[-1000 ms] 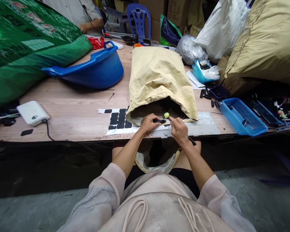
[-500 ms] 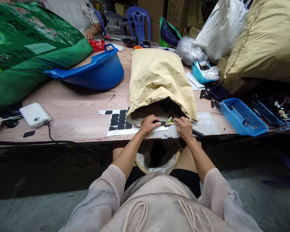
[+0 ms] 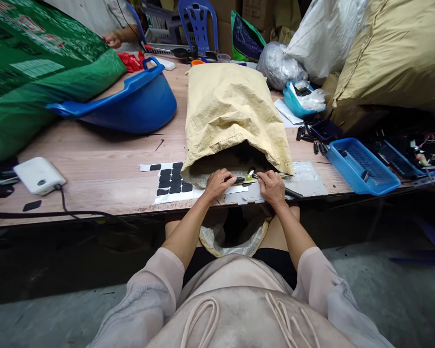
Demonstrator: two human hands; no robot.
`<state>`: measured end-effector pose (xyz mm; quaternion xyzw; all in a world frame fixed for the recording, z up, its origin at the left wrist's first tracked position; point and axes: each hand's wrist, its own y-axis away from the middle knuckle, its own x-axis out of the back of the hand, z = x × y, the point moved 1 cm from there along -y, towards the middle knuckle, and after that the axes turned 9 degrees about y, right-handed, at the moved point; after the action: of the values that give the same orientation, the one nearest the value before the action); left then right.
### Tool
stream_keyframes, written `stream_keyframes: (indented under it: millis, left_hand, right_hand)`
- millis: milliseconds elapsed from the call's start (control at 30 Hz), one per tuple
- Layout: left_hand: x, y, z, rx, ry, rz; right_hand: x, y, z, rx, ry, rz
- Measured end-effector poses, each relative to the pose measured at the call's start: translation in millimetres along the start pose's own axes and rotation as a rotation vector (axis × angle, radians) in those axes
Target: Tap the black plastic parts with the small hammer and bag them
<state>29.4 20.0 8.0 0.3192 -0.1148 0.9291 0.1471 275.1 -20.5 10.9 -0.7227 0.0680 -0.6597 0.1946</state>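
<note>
My left hand (image 3: 218,183) is closed round a slim black part (image 3: 239,180) at the mouth of a tan woven sack (image 3: 232,116) lying on the wooden table (image 3: 105,164). My right hand (image 3: 273,187) pinches a thin dark tool (image 3: 292,193) whose tip meets a small yellow-green piece (image 3: 249,177) at the end of the black part. Both hands rest on white backing sheets (image 3: 304,179) near the table's front edge. A sheet of black square pads (image 3: 171,181) lies just left of my left hand.
A blue basin (image 3: 130,101) and a green sack (image 3: 29,72) stand at the left, a white box with a cable (image 3: 38,175) near the front left. A blue basket (image 3: 360,166) and black parts lie right. Another person's hand (image 3: 112,39) is at the far side. A bag (image 3: 232,241) lies on my lap.
The yellow-green piece has come down from above the hands to the end of the black part. My right hand has shifted slightly. The other person's hand at the far side has moved.
</note>
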Motion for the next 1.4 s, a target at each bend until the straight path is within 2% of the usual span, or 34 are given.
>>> stream_keyframes:
  millis: [133,267,367,433,533,667,767,833,900,967,1067,1133,1200,1300,1400]
  left_hand:
    - [7,4,10,0.018,0.019,-0.016]
    - [8,37,33,-0.068,0.139,-0.072]
    - [-9,78,46,-0.056,0.213,-0.23]
    - [-30,102,46,0.027,0.13,-0.332]
    - [-67,125,34,0.228,-0.03,-0.409]
    - [-107,131,5,0.452,-0.108,-0.462]
    - [-119,129,-14,0.578,-0.1,-0.489]
    - [-119,129,-21,0.6,-0.092,-0.498]
    - [-116,132,-25,0.581,-0.09,-0.505]
    - [-111,139,-27,0.513,-0.087,-0.567]
    - [-103,158,-32,0.289,-0.144,-0.777]
    - [-96,174,-38,0.135,-0.248,-0.859]
    - [-88,188,-46,0.042,-0.319,-0.851]
    - [-76,203,-55,-0.046,-0.302,-0.812]
    - [-70,213,-56,-0.059,-0.322,-0.802]
  right_hand:
    - [1,-1,-1,-0.011,-0.009,-0.019]
    - [2,-2,-3,-0.027,-0.018,-0.032]
    - [3,-2,-4,-0.024,-0.021,-0.034]
    - [3,-2,-5,-0.021,-0.019,-0.039]
    - [4,-2,-5,-0.024,-0.018,-0.046]
    - [2,-2,-5,-0.029,-0.018,-0.047]
    - [1,-2,-4,-0.025,-0.021,-0.034]
    - [0,-3,-4,-0.02,-0.025,-0.025]
    - [0,-2,-5,-0.021,-0.024,-0.024]
    - [0,-1,-5,-0.026,-0.019,-0.039]
    - [0,-1,-5,-0.028,-0.024,-0.057]
    - [0,-3,-4,-0.04,-0.035,-0.034]
    - [2,-4,-4,-0.074,-0.038,0.01]
    - [12,5,-12,-0.091,-0.046,0.072]
    - [23,39,-29,-0.014,-0.082,0.053]
